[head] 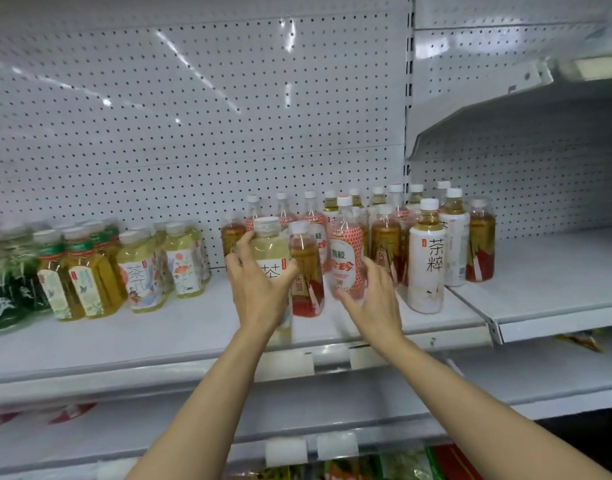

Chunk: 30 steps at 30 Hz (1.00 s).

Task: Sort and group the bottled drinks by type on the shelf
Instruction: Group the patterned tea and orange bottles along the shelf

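Your left hand (259, 285) grips a pale bottle (270, 251) above the white shelf (159, 337); your right hand (374, 299) hovers, fingers spread, before the pegboard (193, 116).

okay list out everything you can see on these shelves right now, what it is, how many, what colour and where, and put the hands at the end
Dark green bottles: blurred, count unclear, far left of shelf.
Yellow-green tea bottles with green caps: several, left.
Pale yellow bottles with illustrated labels: several, left of centre.
Pale yellow bottle: one, white cap, centre front, held.
Amber bottles with red bases: several, centre and right.
Red-patterned label bottles: several, centre.
White-label tea bottles: at least two, right.
Shelf: white, pegboard back.
Lower shelves: colourful packets, blurred.
Left hand: grips the pale yellow bottle.
Right hand: open, fingers at a red-patterned bottle.
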Motion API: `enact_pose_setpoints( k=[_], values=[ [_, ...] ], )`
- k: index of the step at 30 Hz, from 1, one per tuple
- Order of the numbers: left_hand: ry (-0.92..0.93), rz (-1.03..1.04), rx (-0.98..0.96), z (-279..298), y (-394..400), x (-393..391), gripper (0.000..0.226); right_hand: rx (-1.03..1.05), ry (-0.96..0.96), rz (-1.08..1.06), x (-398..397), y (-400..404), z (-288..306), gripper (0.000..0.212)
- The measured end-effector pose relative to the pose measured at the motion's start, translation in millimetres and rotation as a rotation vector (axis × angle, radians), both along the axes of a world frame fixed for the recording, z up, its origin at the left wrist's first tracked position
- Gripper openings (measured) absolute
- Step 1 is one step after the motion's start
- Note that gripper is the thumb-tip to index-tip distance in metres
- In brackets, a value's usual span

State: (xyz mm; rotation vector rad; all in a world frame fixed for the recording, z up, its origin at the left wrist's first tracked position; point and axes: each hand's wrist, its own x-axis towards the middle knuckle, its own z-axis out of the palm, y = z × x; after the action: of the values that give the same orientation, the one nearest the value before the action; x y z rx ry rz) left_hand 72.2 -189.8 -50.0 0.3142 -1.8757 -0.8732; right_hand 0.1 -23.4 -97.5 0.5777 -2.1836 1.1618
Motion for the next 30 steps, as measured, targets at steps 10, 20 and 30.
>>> enact_pose_setpoints(
  k=[10, 20, 30],
  values=[
    [-0.012, 0.099, 0.034, -15.2, -136.3, 48.6, 0.078, -0.193, -0.328, 0.102, -6.9, -91.5, -0.2, 0.087],
    [0.008, 0.130, 0.103, -28.3, -210.1, 46.1, 0.080, -0.215, -0.417, -0.071, -28.1, -125.8, 5.3, 0.078],
    [-0.041, 0.199, 0.094, -35.3, -238.2, -28.5, 0.084, -0.165, -0.468, 0.110, -49.1, -218.9, 4.5, 0.075]
  ],
)
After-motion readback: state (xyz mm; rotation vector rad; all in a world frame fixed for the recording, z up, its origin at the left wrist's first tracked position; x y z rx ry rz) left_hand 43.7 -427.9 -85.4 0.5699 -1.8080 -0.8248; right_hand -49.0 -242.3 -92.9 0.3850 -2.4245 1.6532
